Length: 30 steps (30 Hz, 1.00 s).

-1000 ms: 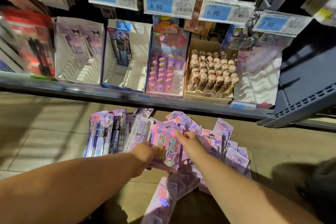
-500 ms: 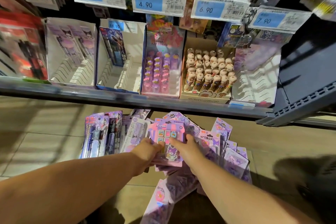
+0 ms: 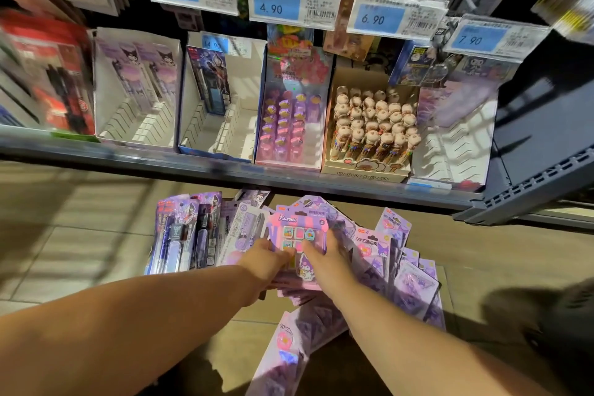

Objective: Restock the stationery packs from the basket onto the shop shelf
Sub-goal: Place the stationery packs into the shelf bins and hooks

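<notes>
Both hands hold a stack of pink Kuromi eraser packs (image 3: 297, 228) low in front of the shelf. My left hand (image 3: 265, 259) grips the stack's left side and my right hand (image 3: 328, 259) grips its right side. Under and around them lies a heap of purple stationery packs (image 3: 379, 254), with blue pen packs (image 3: 180, 235) at its left. The basket beneath the heap is hidden. The grey shop shelf (image 3: 225, 167) runs across above the hands, carrying open display boxes.
On the shelf stand a near-empty white box with Kuromi pens (image 3: 138, 90), a box with one blue pen pack (image 3: 221, 100), a pink clip box (image 3: 289, 116), a box of plush-top pens (image 3: 369, 125) and a near-empty white box (image 3: 456, 135). Price tags (image 3: 292, 3) hang above.
Both hands closed on the pink eraser packs and lifted the stack slightly off the heap. The view has moved closer to the shelf.
</notes>
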Available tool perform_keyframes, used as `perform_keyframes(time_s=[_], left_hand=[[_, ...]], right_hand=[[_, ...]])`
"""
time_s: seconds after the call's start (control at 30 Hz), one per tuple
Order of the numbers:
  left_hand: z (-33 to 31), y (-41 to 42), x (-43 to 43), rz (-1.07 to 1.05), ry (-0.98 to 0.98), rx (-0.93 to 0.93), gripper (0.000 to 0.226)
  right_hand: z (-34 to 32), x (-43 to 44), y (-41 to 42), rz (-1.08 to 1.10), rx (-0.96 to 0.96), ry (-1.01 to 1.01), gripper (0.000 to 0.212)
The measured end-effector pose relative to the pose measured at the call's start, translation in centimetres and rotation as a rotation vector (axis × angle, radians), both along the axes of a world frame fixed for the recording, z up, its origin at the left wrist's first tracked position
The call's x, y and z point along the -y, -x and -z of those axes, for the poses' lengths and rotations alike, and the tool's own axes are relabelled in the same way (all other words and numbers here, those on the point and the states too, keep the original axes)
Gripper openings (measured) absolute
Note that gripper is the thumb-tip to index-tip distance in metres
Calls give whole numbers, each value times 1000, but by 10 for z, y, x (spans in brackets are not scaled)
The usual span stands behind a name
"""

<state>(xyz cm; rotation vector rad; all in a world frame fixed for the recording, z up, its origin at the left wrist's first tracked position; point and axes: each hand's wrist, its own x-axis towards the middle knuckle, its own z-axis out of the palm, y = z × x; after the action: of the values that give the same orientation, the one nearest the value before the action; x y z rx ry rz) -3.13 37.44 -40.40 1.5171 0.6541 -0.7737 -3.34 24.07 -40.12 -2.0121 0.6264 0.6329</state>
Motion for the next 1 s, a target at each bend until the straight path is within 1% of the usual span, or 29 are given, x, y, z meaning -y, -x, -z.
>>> perform_keyframes(time_s=[0.03, 0.07, 0.13, 0.27, 0.33, 0.4, 0.47, 0.53, 0.57, 0.67, 0.77, 0.83, 0.9, 0.97, 1.0], left_hand=[[3, 0, 0, 17, -29, 10, 30], [6, -1, -1, 39, -61, 19, 33], [8, -2, -3, 54, -87, 24, 35], [-5, -1, 4, 15, -54, 37, 30], [-10, -2, 6, -14, -18, 63, 31], [-18, -6, 7, -28, 33, 96, 32], [-33, -9, 6, -17, 65, 119, 35], [-46, -14, 4, 7, 81, 149, 37], [-56, -16, 3, -2, 107, 162, 34], [-88, -26, 2, 4, 185, 227, 17], [-124, -42, 2, 44, 260, 323, 12], [-147, -52, 5, 92, 272, 396, 10], [-166, -59, 8, 108, 267, 448, 17], [-181, -60, 15, 124, 300, 454, 21], [-187, -60, 19, 132, 315, 449, 22]], right_hand=[[0, 0, 1, -3, 2, 17, 59], [2, 2, 1, -2, -6, 37, 56], [5, 3, 1, 8, -22, 78, 58], [5, 3, -3, 26, 15, 185, 57], [1, 5, -4, 45, 70, 219, 58], [-9, 6, -5, 80, 141, 212, 57], [-23, 7, -6, 165, 200, 133, 52], [-38, 7, -7, 237, 240, 5, 48], [-45, 7, -9, 254, 252, -42, 49], [-69, 11, -23, 285, 329, -150, 69], [-96, 32, -47, 321, 311, -295, 75], [-132, 45, -54, 360, 282, -416, 69], [-163, 55, -58, 350, 265, -512, 53], [-182, 68, -58, 307, 282, -560, 34], [-190, 75, -57, 282, 294, -590, 30]])
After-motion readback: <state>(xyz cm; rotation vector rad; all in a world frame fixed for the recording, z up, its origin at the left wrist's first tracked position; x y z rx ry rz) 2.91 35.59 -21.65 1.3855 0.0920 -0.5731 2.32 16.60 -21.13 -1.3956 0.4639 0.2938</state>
